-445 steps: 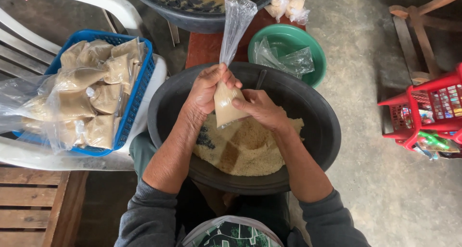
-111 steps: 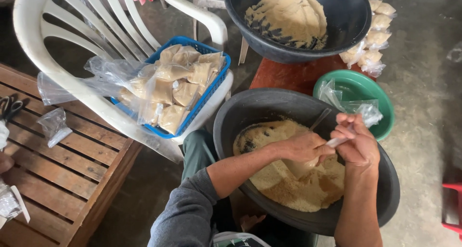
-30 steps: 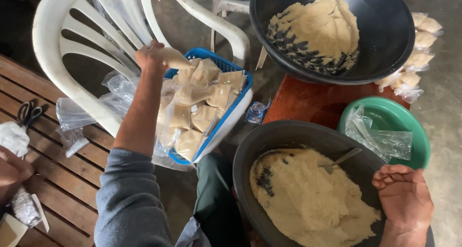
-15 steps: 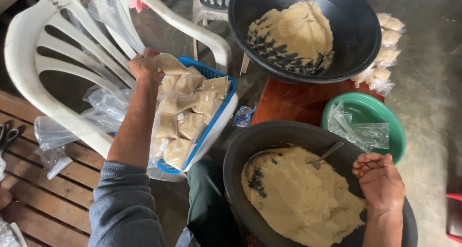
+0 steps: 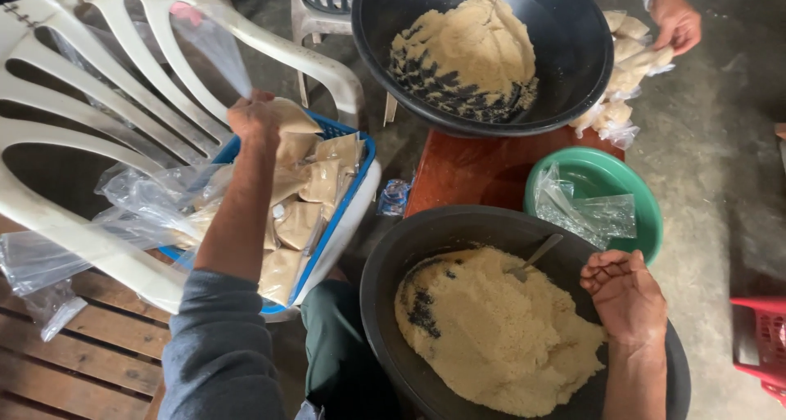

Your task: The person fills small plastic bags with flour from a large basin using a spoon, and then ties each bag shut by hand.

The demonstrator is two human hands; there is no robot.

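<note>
My left hand [image 5: 255,119] grips a filled clear plastic bag [image 5: 288,117] of beige meal, its long empty top trailing up to the left, and holds it over a blue basket [image 5: 336,215] packed with several similar bags on a white plastic chair [image 5: 106,248]. My right hand [image 5: 626,295] rests loosely curled, palm up, on the right rim of a black basin [image 5: 385,264] of beige meal [image 5: 491,330], holding nothing. A metal spoon [image 5: 532,258] sticks in the meal just left of that hand.
A second black basin [image 5: 585,51] of meal sits farther off on a reddish stool [image 5: 467,174]. Beside it another person's hand [image 5: 675,19] touches filled bags [image 5: 626,68]. A green bowl [image 5: 647,195] holds empty plastic bags. A red crate [image 5: 761,346] stands at right, wooden slats [image 5: 82,354] at lower left.
My left hand has carried the filled bag from the near basin over to the blue basket and lowered it there. My right hand has stayed resting on the basin rim.
</note>
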